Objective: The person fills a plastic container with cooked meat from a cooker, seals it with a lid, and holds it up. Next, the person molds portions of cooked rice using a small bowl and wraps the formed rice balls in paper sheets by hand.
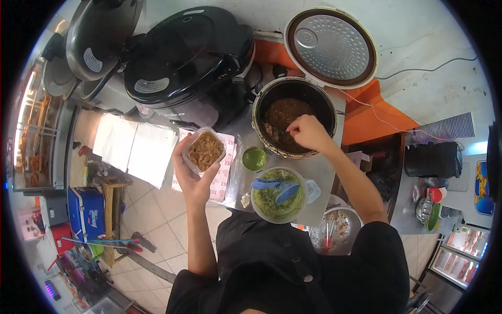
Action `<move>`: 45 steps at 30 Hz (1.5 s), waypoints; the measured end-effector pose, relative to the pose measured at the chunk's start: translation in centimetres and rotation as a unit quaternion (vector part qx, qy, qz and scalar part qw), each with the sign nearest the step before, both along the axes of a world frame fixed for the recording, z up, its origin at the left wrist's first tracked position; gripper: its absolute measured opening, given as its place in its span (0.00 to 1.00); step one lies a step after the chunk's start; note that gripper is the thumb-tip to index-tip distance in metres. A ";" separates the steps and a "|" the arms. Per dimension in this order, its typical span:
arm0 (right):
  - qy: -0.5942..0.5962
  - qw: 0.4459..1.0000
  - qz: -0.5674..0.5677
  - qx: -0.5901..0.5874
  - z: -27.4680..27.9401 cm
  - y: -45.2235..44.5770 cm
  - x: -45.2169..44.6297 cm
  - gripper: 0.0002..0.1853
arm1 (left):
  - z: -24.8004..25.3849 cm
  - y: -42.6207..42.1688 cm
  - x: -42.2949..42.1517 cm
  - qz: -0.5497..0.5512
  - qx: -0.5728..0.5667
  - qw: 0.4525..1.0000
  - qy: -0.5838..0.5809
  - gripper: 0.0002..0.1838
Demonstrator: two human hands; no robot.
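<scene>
My left hand (194,184) is wrapped round a small clear plastic container (205,150) filled with brown shredded meat, held up over the counter's left part. My right hand (309,132) reaches over the open black cooker pot (327,104), its fingers closed; what they hold, if anything, is hidden. Dark brown stew (285,111) with chunks of meat lies in the pot. Nearer to me is a tub of chopped green sauce (272,209) with blue-handled utensils (286,191) in it. Beside the tub stands a small green bowl (254,158).
The cooker's raised lid (334,48) leans back behind the pot. A large black cooker (183,57) stands at the back left. Printed paper sheets (226,180) and white paper (151,152) lie to the left. A bowl with red-handled tongs (328,240) sits at the counter's near right.
</scene>
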State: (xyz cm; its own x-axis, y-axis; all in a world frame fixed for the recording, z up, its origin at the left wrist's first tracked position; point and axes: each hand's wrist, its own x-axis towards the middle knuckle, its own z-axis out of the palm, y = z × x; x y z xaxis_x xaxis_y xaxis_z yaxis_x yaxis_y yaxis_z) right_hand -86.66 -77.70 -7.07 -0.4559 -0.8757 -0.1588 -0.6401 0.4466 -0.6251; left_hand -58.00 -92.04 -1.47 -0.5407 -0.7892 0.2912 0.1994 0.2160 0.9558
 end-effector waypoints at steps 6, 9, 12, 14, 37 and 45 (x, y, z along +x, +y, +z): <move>-0.114 0.993 -0.023 -0.019 0.6 0.4 -2.8 0.10 | -0.6 -0.4 0.7 0.030 0.010 0.999 -0.019 0.42; -0.101 0.994 -0.021 -0.017 0.3 0.2 -3.7 0.10 | -1.1 -0.7 1.0 0.038 0.016 0.999 -0.017 0.43; -0.109 0.993 -0.051 0.019 1.2 -0.4 -3.6 0.10 | -2.1 -1.0 1.1 0.046 0.016 0.999 -0.021 0.43; -0.146 0.988 -0.026 0.028 0.0 -1.0 -3.4 0.11 | -3.7 -1.4 1.0 0.050 -0.009 0.998 -0.027 0.44; -0.108 0.994 0.009 0.032 -2.3 -2.7 -3.5 0.09 | -26.8 -5.0 2.0 0.051 -0.130 0.957 -0.253 0.52; -0.090 0.994 0.039 0.043 -2.6 -2.8 -4.6 0.12 | -6.4 1.9 -0.3 -0.032 -0.110 0.985 -0.130 0.41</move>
State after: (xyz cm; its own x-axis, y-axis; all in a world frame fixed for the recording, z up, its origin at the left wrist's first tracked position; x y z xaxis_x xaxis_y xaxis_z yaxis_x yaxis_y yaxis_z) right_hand -91.30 -80.50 -9.70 -0.3446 -0.8868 -0.3081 -0.5553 0.4571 -0.6948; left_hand -58.31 -90.13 -7.86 -0.6666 -0.6842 0.2958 -0.0262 0.4182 0.9080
